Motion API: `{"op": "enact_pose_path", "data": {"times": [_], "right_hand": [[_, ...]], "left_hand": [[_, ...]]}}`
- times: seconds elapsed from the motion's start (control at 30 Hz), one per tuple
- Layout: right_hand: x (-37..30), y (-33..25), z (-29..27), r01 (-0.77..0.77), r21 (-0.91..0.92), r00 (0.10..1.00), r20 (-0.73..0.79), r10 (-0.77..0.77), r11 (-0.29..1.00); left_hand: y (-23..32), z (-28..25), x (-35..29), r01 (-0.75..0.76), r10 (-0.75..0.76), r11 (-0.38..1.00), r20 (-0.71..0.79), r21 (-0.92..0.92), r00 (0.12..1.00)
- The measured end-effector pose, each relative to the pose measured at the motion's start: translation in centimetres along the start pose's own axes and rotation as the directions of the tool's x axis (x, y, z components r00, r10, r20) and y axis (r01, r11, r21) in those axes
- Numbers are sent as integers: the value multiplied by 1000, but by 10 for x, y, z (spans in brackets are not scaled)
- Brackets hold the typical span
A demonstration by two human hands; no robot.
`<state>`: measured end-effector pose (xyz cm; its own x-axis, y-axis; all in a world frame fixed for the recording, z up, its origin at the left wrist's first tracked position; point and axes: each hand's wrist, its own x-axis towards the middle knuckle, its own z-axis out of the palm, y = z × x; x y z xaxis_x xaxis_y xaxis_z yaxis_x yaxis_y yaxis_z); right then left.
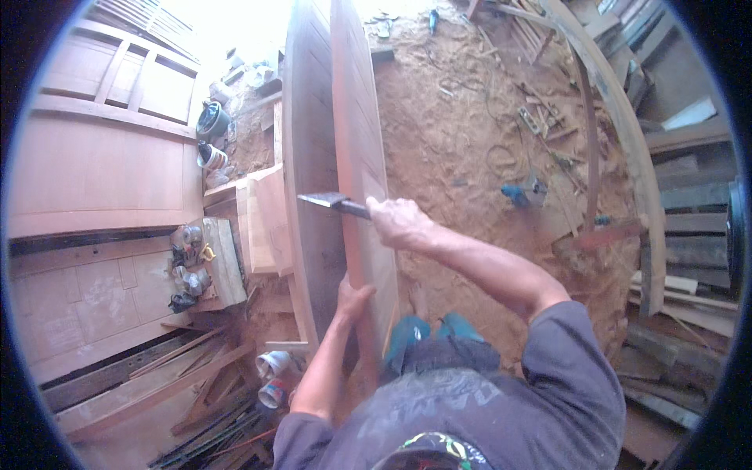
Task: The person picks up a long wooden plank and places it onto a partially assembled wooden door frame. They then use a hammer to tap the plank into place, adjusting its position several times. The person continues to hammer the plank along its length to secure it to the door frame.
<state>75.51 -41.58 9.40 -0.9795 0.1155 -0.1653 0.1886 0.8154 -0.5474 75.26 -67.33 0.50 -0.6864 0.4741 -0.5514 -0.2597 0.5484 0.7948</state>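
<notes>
One bare right hand (399, 223) closed round a black-handled tool with a flat grey metal head (346, 206), its head crossing above a long reddish-brown wooden panel (362, 149) stood on edge, left hand (356, 299) wrapped over the panel's upper edge, nearer the body.

a red-brown board (342, 117) toward twelve o'clock; black handle (357, 210) mid-dial; grey-purple shirt (517, 415), pale print (427, 404), at five; white tub (211, 159) at ten.
</notes>
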Motion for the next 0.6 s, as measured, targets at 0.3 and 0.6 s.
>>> {"op": "enact_pose_path", "data": {"times": [0.3, 0.6], "right_hand": [[-117, 29, 50, -41, 650, 900, -307, 311, 759], [-134, 159, 90, -475, 877, 545, 351, 761, -64]], "left_hand": [[8, -15, 9, 158, -155, 987, 68, -36, 986], [135, -77, 139, 163, -154, 986, -181, 34, 971]]}}
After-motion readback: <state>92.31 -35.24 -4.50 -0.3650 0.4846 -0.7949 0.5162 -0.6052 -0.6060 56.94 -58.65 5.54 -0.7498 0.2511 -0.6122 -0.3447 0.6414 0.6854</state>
